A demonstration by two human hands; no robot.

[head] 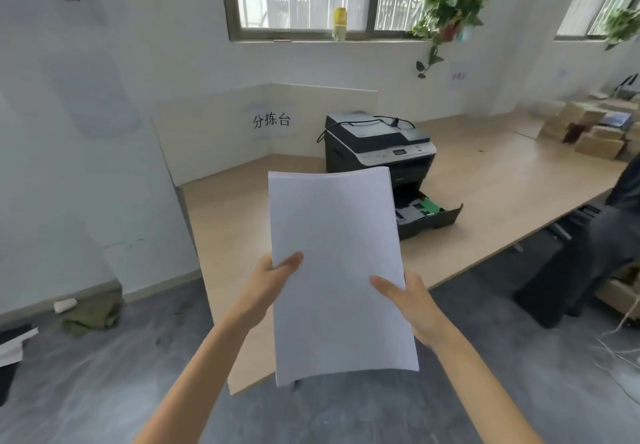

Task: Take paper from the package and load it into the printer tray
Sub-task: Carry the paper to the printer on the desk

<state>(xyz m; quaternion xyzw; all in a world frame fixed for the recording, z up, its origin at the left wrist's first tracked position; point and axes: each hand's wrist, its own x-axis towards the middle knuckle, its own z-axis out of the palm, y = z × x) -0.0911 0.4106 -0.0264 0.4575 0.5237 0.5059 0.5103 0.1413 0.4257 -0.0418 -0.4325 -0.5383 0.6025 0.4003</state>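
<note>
Both hands up front, gripping a paper stack (337,270) by its long side edges. Left hand (273,279) wrapped round the left edge, thumb on top and fingers tucked underneath out of sight. Right hand (412,305) same deal on the right edge, thumb lying flat on the sheet. So both closed on the paper, not pinching hard by the look of it; stack bows up a bit between them.

Held up in the air near the desk's (485,180) near edge, well short of the printer. Long axis pointing away from the body, far short edge leading, roughly toward the printer (379,143).

Further out: tray (429,213) pulled open from the printer's front, sticking out toward the desk's near-right side, green guides showing inside. Looks empty, though the paper hides its left part. Tray sits ahead and a touch right of the stack's far edge, so right hand is the nearer one. Tray's long axis also seems angled to the right compared with the stack, so probably needs a small clockwise twist plus a reach forward and down before sliding in. Could snag on the guides if it goes in crooked.
</note>
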